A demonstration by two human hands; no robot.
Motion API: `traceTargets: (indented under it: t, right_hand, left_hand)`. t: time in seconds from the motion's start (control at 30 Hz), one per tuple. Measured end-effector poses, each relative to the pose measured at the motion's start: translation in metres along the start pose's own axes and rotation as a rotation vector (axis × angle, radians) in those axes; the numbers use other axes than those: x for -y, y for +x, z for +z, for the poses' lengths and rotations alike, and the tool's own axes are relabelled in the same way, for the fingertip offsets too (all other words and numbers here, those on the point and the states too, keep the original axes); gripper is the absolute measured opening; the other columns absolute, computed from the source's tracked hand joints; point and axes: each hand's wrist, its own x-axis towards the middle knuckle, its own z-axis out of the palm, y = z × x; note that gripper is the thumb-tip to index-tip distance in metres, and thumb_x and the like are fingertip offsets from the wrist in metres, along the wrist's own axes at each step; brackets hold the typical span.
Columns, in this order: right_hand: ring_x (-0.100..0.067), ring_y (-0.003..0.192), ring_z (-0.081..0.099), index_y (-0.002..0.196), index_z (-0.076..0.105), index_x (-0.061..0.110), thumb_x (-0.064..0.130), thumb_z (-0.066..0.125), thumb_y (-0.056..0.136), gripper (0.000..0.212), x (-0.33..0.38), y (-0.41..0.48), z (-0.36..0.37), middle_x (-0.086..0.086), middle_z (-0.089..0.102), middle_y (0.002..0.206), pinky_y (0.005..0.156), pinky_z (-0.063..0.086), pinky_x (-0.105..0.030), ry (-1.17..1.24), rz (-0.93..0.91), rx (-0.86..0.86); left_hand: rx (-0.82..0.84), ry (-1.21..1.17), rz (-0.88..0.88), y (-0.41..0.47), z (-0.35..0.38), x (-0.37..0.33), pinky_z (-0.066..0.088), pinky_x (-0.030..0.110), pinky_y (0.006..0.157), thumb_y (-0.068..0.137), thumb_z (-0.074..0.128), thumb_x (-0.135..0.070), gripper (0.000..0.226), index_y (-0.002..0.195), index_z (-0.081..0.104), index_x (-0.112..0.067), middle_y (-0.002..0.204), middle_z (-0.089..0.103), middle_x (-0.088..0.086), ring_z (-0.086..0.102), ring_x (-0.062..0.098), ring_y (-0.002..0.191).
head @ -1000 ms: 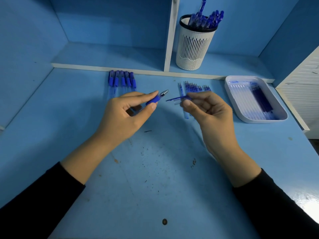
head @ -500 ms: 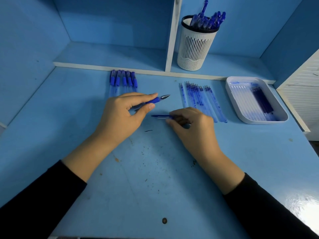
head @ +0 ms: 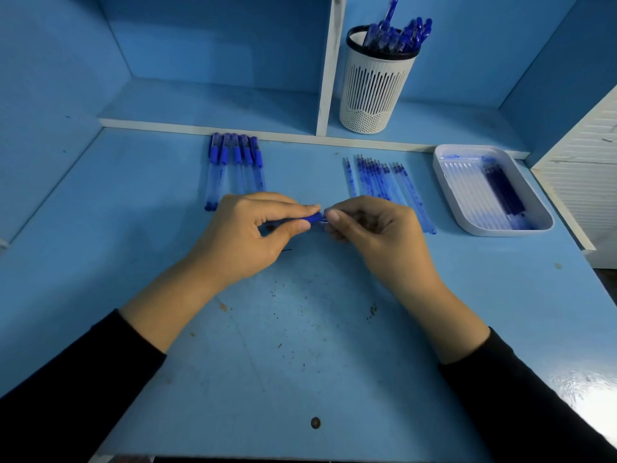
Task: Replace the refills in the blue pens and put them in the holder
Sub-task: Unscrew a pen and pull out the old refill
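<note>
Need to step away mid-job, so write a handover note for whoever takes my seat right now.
Hands: left hand grips a blue pen by its barrel; right hand pinches its tip end.
Things: row of pens at back left; loose refills in a row right of the hands; white tray beside them with more refills.
Done: several pens stand in the holder.
Left: finish this pen, put it in the holder, then do the row.
</note>
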Motion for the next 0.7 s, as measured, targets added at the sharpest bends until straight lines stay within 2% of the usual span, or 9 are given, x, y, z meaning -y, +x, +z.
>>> traceTargets:
  t: [0.07,0.13,0.23,0.3,0.37,0.4,0.47,0.57,0.7]
  right_hand:
    - [-0.021,0.079,0.071,0.090,0.072,0.012,0.002,0.069,0.086,0.011,-0.0016,-0.0002,-0.0019,-0.008,0.074,0.082,0.081,0.057,-0.036,0.010,-0.035,0.028]
    - [-0.019,0.085,0.071,0.094,0.072,0.009,-0.003,0.069,0.084,0.015,-0.0002,-0.0013,-0.0032,-0.007,0.074,0.088,0.082,0.055,-0.030,0.023,-0.070,0.051]
    - [-0.015,0.082,0.070,0.098,0.070,0.007,0.009,0.074,0.083,0.016,0.0040,-0.0024,-0.0053,-0.006,0.073,0.087,0.077,0.053,-0.020,0.066,-0.043,0.038]
    - [-0.013,0.073,0.067,0.092,0.070,0.008,0.018,0.071,0.085,0.012,0.0038,-0.0016,-0.0066,-0.004,0.072,0.079,0.069,0.052,-0.022,0.009,-0.037,0.020]
    - [-0.008,0.068,0.065,0.088,0.070,0.008,0.012,0.070,0.087,0.004,0.0037,-0.0009,-0.0074,-0.001,0.070,0.076,0.065,0.048,-0.019,0.002,-0.042,0.044]
    - [-0.007,0.071,0.065,0.089,0.069,0.008,0.007,0.070,0.086,0.004,0.0037,-0.0009,-0.0075,-0.001,0.071,0.078,0.067,0.048,-0.016,0.030,-0.044,0.057]
    - [-0.009,0.078,0.068,0.093,0.069,0.008,0.006,0.071,0.085,0.009,0.0027,-0.0005,-0.0079,-0.002,0.072,0.085,0.074,0.050,-0.017,0.095,-0.023,0.066]
    - [-0.006,0.072,0.067,0.089,0.069,0.008,0.019,0.067,0.089,0.012,0.0015,-0.0001,-0.0073,-0.003,0.073,0.079,0.070,0.050,-0.015,0.063,0.013,0.068]
    - [-0.009,0.079,0.067,0.095,0.069,0.008,0.008,0.069,0.087,0.008,0.0014,0.0000,-0.0094,-0.005,0.072,0.085,0.076,0.051,-0.018,0.125,0.024,0.098]
  left_hand:
    - [0.002,-0.014,-0.008,-0.0012,0.0007,0.0008,0.056,0.033,0.071,0.086,0.073,-0.013,0.023,0.109,0.074,-0.013,0.098,0.073,-0.008,0.070,0.011,0.081]
    - [0.002,-0.029,-0.017,-0.0013,0.0017,0.0006,0.054,0.039,0.066,0.087,0.071,-0.014,0.024,0.111,0.073,-0.016,0.098,0.074,-0.006,0.070,0.018,0.077]
    - [-0.002,-0.046,-0.014,-0.0003,0.0011,-0.0008,0.052,0.040,0.063,0.088,0.070,-0.016,0.025,0.113,0.072,-0.019,0.096,0.074,-0.005,0.068,0.025,0.073]
    - [-0.003,-0.046,-0.016,-0.0002,-0.0007,-0.0015,0.054,0.036,0.065,0.088,0.072,-0.016,0.024,0.112,0.073,-0.017,0.096,0.074,-0.006,0.069,0.019,0.076]
    - [-0.003,-0.040,-0.015,-0.0002,-0.0018,-0.0015,0.054,0.024,0.068,0.087,0.073,-0.014,0.024,0.110,0.073,-0.015,0.096,0.072,-0.013,0.068,0.005,0.079]
    - [-0.001,-0.038,-0.015,0.0000,-0.0018,-0.0014,0.053,0.020,0.069,0.086,0.073,-0.013,0.023,0.110,0.074,-0.014,0.097,0.071,-0.014,0.067,0.001,0.079]
    - [0.001,-0.038,-0.021,0.0005,-0.0018,-0.0012,0.054,0.022,0.069,0.087,0.073,-0.013,0.023,0.109,0.074,-0.014,0.097,0.073,-0.011,0.067,0.005,0.080]
    - [-0.007,-0.037,-0.019,0.0008,-0.0027,-0.0016,0.056,0.024,0.075,0.087,0.073,-0.014,0.022,0.109,0.075,-0.014,0.099,0.074,-0.006,0.069,0.005,0.086]
    - [-0.009,-0.045,-0.024,0.0003,-0.0024,-0.0019,0.055,0.021,0.072,0.086,0.074,-0.014,0.023,0.108,0.075,-0.014,0.098,0.074,-0.007,0.069,0.003,0.084]
